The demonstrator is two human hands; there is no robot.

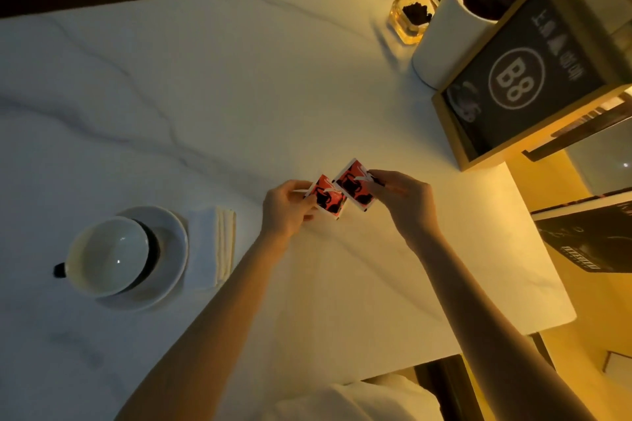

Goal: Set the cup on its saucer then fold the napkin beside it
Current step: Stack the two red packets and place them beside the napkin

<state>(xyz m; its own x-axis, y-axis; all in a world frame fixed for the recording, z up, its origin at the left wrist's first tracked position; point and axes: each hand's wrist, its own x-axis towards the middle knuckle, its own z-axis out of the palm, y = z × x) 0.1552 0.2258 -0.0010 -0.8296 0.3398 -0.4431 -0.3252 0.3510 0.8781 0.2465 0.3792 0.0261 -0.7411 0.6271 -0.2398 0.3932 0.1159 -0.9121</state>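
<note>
Looks like both steps done already imo: cup (107, 255) sitting on saucer (171, 249) at lower left of frame, napkin (213, 246) folded just beside it on the bench (205, 79). Left hand (287, 212) & right hand (403, 205) mid-frame, fingers of each pinched on a red/black packet (326, 198) (354, 186). Next prob just setting those down; packet print too blurry to read, cup handle barely showing.

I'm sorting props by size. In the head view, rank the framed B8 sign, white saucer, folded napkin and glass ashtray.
1. Wooden-framed black B8 sign
2. Round white saucer
3. Folded white napkin
4. Amber glass ashtray, though farther away, so unsure.
</note>
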